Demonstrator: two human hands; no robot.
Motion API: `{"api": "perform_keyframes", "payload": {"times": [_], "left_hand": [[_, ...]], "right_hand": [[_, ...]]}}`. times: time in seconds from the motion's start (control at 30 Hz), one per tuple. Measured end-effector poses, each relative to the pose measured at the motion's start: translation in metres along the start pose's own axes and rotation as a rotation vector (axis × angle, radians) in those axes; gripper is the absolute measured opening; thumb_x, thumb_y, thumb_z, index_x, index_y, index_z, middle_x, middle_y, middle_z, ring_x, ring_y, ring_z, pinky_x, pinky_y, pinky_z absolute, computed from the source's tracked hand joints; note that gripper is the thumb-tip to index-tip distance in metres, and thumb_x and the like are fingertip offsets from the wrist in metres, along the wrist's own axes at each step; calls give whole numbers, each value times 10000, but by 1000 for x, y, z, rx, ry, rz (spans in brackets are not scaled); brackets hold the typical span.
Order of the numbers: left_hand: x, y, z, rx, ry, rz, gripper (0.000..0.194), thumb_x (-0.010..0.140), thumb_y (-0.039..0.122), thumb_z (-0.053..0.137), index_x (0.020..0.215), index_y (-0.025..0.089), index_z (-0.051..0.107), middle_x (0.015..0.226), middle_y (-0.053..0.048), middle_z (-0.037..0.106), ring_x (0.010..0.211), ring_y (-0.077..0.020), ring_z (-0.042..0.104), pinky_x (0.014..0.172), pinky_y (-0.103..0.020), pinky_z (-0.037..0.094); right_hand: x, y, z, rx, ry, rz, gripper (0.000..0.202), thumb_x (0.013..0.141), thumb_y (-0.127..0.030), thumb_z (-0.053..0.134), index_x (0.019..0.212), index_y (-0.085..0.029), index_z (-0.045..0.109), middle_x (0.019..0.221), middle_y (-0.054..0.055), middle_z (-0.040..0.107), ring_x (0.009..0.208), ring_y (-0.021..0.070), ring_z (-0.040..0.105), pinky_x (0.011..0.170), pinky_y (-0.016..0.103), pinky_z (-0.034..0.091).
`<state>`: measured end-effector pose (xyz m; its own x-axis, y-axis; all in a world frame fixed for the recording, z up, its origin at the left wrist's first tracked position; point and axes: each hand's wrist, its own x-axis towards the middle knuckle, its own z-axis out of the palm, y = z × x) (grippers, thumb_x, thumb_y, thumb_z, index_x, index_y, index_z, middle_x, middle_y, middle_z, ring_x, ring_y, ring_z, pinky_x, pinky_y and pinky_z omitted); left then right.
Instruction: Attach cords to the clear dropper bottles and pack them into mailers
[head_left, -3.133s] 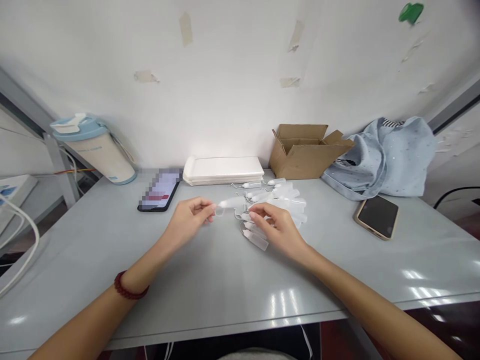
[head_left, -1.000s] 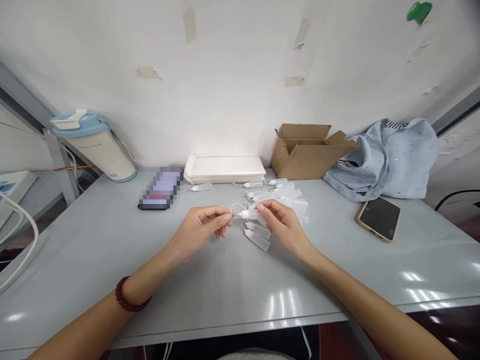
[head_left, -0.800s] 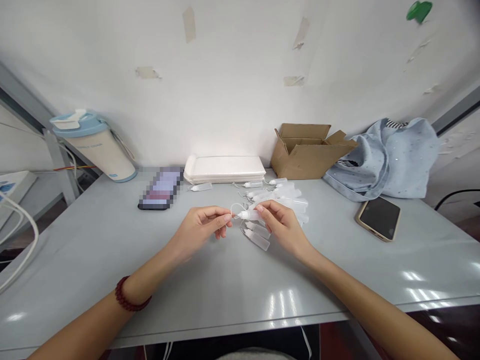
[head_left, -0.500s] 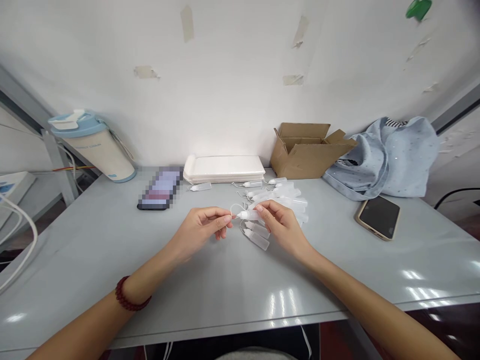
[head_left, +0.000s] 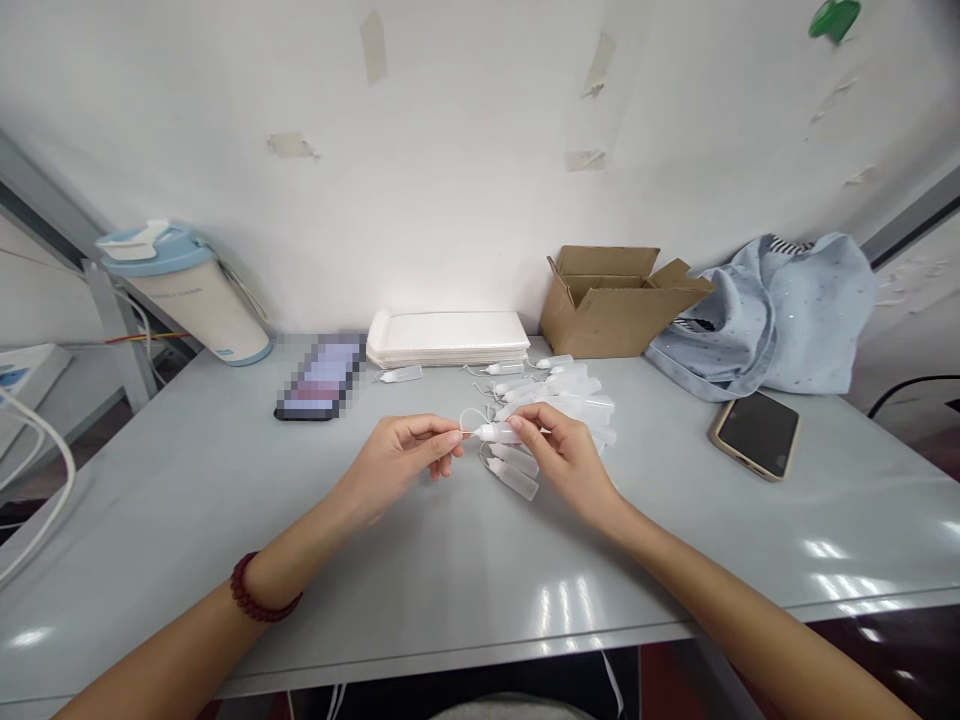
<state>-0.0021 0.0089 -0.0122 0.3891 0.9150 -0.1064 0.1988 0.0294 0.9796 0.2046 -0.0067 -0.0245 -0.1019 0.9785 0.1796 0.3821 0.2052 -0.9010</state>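
Head view: thumb and fingers of the right hand (head_left: 564, 447) closed on a small frosted-white plastic dropper bottle (head_left: 496, 433) at dial centre, tip toward 9 o'clock, likely steadying it for the left hand (head_left: 409, 452), pinched on its thin white cord loop (head_left: 472, 411). Matching bottles (head_left: 596, 405) lay piled toward 2 o'clock, presumably for short reach.

Bright, soft light is falling from above, leaving streaked glare on the counter (head_left: 420, 600) at lower centre and lower right. The wall (head_left: 465, 210) is glowing palest mid-frame and dimming toward the upper corners. Wide-angle distortion is stretching the edges, while coarse pixels are masking the phone (head_left: 319, 380) at centre left.
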Motion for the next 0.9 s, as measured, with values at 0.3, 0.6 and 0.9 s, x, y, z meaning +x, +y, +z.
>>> {"api": "perform_keyframes", "payload": {"times": [0.3, 0.6, 0.9], "left_hand": [[-2, 0, 2, 113, -1, 11, 257, 823, 393, 569, 726, 174, 663, 601, 14, 570, 568, -120, 514, 585, -245, 432], [-5, 0, 7, 144, -29, 22, 237, 831, 354, 549, 721, 171, 654, 643, 0, 606, 569, -120, 528, 573, -240, 436], [-6, -3, 11, 154, -54, 19, 236, 831, 358, 531, 743, 169, 642, 672, -13, 625, 569, -128, 552, 583, -254, 455]], "right_hand": [[-5, -7, -1, -211, -102, -202, 257, 941, -290, 383, 864, -183, 603, 707, 19, 575, 661, 144, 525, 605, 271, 396], [-6, -5, 0, -242, -192, -218, 263, 953, -295, 365, 920, -179, 598, 806, 44, 625, 741, 162, 557, 683, 299, 420], [-8, -3, 2, -266, -215, -253, 250, 949, -269, 357, 900, -182, 586, 796, 45, 614, 742, 165, 549, 686, 302, 428]]}}
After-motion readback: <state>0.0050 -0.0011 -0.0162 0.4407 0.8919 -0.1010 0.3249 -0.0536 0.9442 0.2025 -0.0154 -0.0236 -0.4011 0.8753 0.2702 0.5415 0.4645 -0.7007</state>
